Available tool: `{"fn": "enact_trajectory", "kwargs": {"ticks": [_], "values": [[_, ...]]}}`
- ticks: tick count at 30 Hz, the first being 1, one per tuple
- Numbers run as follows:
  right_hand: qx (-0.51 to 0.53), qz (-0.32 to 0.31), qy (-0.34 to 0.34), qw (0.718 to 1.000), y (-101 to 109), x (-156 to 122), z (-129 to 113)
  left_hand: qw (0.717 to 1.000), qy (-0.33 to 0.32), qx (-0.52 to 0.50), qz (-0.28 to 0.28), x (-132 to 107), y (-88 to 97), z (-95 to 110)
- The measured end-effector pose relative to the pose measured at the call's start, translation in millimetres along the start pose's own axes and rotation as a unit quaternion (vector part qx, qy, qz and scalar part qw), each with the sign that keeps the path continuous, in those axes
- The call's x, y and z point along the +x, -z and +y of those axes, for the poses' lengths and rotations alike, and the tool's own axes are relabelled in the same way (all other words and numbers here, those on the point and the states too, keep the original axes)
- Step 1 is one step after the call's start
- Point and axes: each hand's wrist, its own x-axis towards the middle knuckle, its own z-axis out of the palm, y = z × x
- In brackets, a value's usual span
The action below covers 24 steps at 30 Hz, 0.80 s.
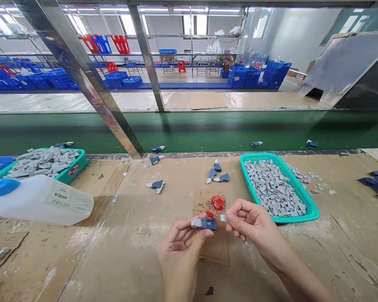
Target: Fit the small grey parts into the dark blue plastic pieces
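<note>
My left hand [184,241] grips a dark blue plastic part [208,224] with a light grey tip, held level above the bench. Between thumb and fingertips, my right hand [248,220] pinches a small grey plastic piece [223,217], a short gap away from the blue part. Behind my hands sits a red cap [218,203] on a stained cardboard pad [201,197]. A second red cap [210,214] is partly hidden by my left hand. Right of these stands a turquoise basket [315,212] full of small grey pieces.
A white jug [44,201] with a blue top lies at left, near another turquoise basket [78,165] of larger grey parts. Several blue-and-grey parts [157,184] are scattered behind my hands. Beyond runs a green conveyor belt [201,130], crossed by a slanted metal post [91,79].
</note>
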Motion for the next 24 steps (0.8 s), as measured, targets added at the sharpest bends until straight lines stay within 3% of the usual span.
{"fn": "enact_trajectory", "kwargs": {"ticks": [9, 13, 17, 21, 24], "values": [[-0.012, -0.035, 0.005, 0.999, -4.6, -3.0, -2.1, 1.000, 0.007, -0.009, 0.013, -9.6, -13.3, 3.8], [-0.032, -0.062, -0.031, 0.997, 1.4, -2.6, -0.8, 1.000, 0.002, -0.001, 0.006, -11.4, -16.3, 1.5], [-0.032, -0.120, -0.068, 0.990, 9.4, -1.4, 0.1, 0.999, -0.011, 0.011, -0.033, -8.8, -19.3, -0.8], [-0.031, -0.113, -0.046, 0.992, 11.3, -0.9, -3.6, 0.995, 0.009, 0.026, -0.100, 0.6, -24.8, 1.6], [-0.054, -0.118, -0.013, 0.991, 27.3, 4.9, -13.2, 0.982, 0.013, 0.076, -0.171, 17.3, -28.6, 6.2]]}}
